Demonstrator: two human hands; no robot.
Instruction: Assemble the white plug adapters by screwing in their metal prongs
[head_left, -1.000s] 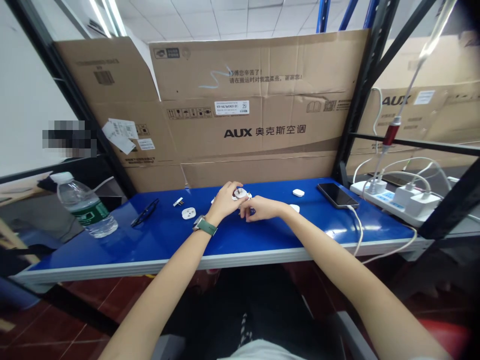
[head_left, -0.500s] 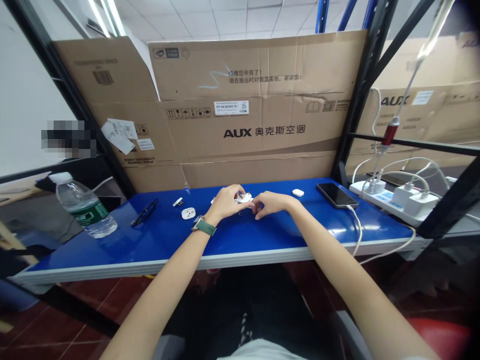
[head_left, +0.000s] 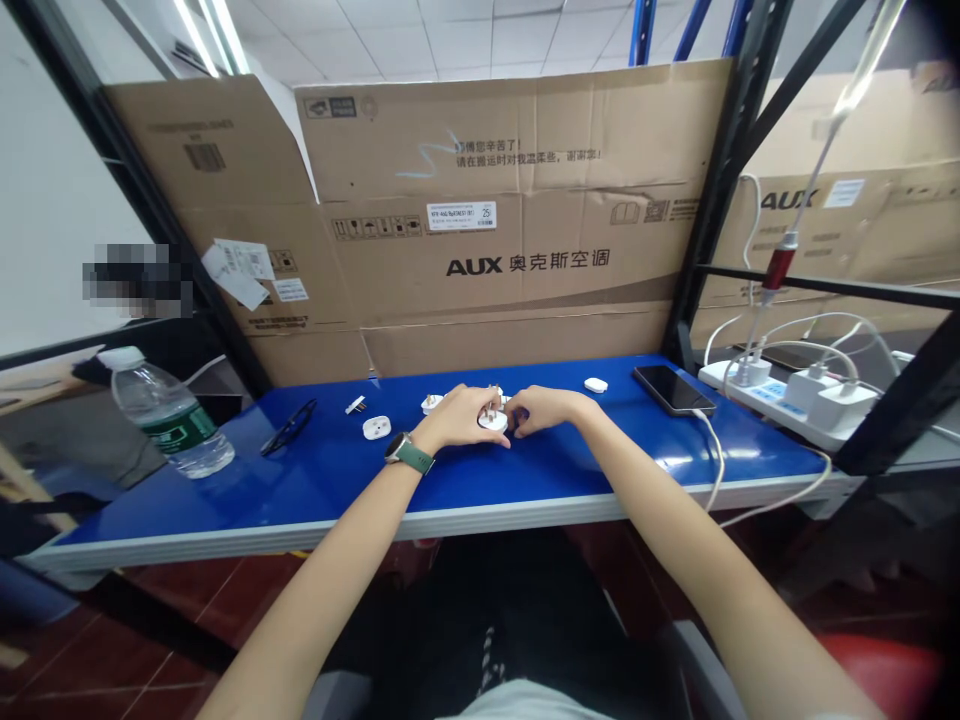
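Left hand and right hand meet mid-bench, fingertips of both pinching one white plug body between them, prongs up (grip partly hidden); it rests low on the blue worktop. Another plug lies left, nearer the left hand.

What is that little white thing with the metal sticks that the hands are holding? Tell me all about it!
It is a small white plug part, round and flat, plastic by its look, with short metal prongs pointing up. It sits low on the blue table, near the middle. The left hand covers its left side and the right hand pinches it from the right. Its underside is hidden.
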